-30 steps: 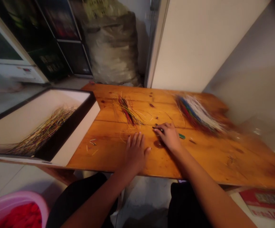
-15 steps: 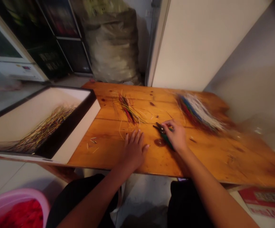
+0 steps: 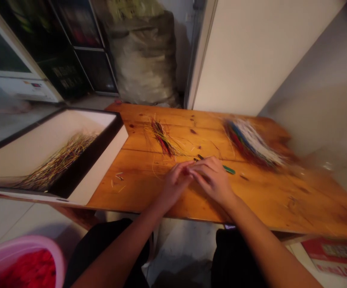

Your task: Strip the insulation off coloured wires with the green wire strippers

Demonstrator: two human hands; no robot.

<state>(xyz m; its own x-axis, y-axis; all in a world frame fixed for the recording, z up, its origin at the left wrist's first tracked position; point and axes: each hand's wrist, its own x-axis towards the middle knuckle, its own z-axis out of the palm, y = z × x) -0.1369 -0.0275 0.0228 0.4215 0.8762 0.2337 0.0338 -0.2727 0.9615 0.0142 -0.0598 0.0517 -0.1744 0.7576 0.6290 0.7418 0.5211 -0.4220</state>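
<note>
My left hand (image 3: 173, 183) and my right hand (image 3: 214, 179) meet fingertip to fingertip over the middle of the wooden table (image 3: 275, 200). Both have their fingers pinched together; what they pinch is too small to make out. A green-handled hand tool (image 3: 229, 170) lies on the table just behind my right hand, with its dark tip showing past my fingers. A small bundle of coloured wires (image 3: 163, 141) lies a little beyond my hands. A larger fan of white, blue and red wires (image 3: 253, 143) lies at the far right.
An open black-and-white box (image 3: 104, 164) holding a pile of thin wires juts over the table's left edge. Short wire scraps (image 3: 118, 177) lie near it. A pink basin (image 3: 26, 256) with red contents sits on the floor at lower left, a cardboard box (image 3: 335, 256) at lower right, a full sack (image 3: 143, 60) behind.
My left hand lifted from lying flat on the table and curled in to meet my right. My right hand swung the green-handled tool, then came back left to the left hand's fingertips.
</note>
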